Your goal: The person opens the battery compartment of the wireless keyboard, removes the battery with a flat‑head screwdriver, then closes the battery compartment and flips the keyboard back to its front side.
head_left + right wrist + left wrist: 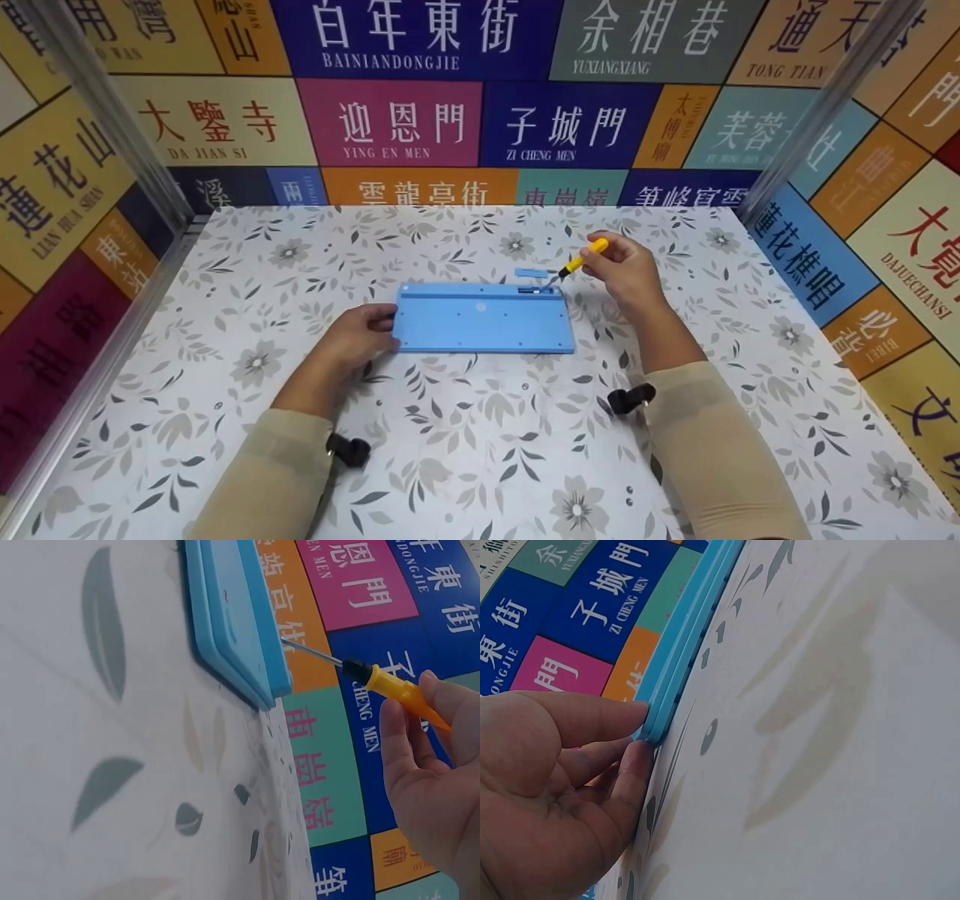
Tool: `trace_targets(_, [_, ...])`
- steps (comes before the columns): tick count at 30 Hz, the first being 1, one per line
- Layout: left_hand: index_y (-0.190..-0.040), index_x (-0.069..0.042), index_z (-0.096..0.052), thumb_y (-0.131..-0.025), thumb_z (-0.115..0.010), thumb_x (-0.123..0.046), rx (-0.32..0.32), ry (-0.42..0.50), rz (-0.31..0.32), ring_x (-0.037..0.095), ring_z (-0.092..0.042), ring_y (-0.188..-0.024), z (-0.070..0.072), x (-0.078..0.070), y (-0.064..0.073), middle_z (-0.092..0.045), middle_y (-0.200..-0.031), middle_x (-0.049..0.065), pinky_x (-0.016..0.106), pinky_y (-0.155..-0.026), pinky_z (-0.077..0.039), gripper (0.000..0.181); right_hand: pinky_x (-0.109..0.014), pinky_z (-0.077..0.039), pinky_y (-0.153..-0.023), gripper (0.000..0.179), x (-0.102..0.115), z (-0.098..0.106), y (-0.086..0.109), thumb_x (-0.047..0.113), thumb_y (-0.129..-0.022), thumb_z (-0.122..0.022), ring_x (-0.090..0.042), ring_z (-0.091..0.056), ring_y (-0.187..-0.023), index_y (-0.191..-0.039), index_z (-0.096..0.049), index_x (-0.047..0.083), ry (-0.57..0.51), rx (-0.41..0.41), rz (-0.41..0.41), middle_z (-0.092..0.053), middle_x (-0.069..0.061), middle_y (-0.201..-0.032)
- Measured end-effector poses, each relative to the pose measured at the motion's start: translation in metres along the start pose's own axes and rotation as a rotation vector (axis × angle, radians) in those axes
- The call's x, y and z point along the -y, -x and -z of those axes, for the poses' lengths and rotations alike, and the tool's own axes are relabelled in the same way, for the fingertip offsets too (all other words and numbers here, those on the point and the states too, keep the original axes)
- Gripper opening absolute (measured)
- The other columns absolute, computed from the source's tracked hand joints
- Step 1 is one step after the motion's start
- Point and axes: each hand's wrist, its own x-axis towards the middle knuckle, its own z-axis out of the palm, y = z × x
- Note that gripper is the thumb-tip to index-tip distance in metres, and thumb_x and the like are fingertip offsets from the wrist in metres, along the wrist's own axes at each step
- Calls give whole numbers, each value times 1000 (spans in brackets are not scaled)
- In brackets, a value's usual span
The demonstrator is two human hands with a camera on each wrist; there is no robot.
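Observation:
A light blue keyboard point(450, 330) lies face down on the table, its underside dotted with small screw holes. My left hand point(356, 334) holds its near left corner, thumb and fingers at the edge point(660, 709). In my right hand point(626, 270) is a yellow screwdriver point(586, 256) with a black collar, pinched by the handle and tilted down leftward. Its metal shaft reaches the uncovered battery compartment point(534, 290) at the keyboard's far right; whether the tip touches anything inside is too small to tell. A small blue battery cover point(531, 273) lies just behind the keyboard.
The table point(465, 427) has a white cloth with grey leaves and flowers. Panels point(390, 124) printed with coloured signs stand behind and at both sides, with metal posts point(817, 97) at the corners. A black wrist camera point(630, 399) sticks out from the right sleeve.

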Motion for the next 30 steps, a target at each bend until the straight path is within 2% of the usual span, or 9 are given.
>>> trace_targets(6, [-158,-12,-52,-91,-76,-5,5,15,-8,29,-55,-146,0,1,0,-63,-152,13,44,-127,-39,71,-23,-62,-94,42,-10,9,-1,22,-99,-78,-13,-73,-107,-138,-66,11,-70,-19,-87,-69,-3,-120])
trace_targets(14, [-157,-12,-53,-93,-76,-8,-1,-34,-23,29,-55,-146,-1,1,0,-64,-151,12,45,-127,-38,68,-23,-63,-93,45,-12,13,-3,25,-100,-77,-15,-74,-105,-140,-65,11,-47,-43,-162,-69,-5,-124])
trace_targets(20, [-157,-12,-54,-93,-76,-8,-1,-31,-22,29,-55,-146,0,1,-1,-64,-151,12,45,-127,-38,68,-25,-61,-99,49,-14,15,-3,18,-104,-71,-13,-73,-104,-149,-58,4,-77,-41,-263,-65,-7,-130])
trace_targets(26, [-157,-12,-54,-93,-76,-9,-2,-50,-19,29,-56,-145,1,2,-2,-65,-150,12,45,-126,-39,68,-27,-56,-109,53,-19,18,-3,17,-105,-69,-14,-71,-113,-154,-54,5,-127,-22,-393,-61,-7,-135])
trace_targets(30, [-156,-13,-54,-93,-76,-9,-7,-56,-8,29,-56,-145,0,1,-1,-65,-150,11,45,-126,-39,68,-26,-56,-109,52,-23,18,-5,15,-106,-67,-15,-72,-115,-155,-52,5,-167,-23,-439,-62,-7,-133])
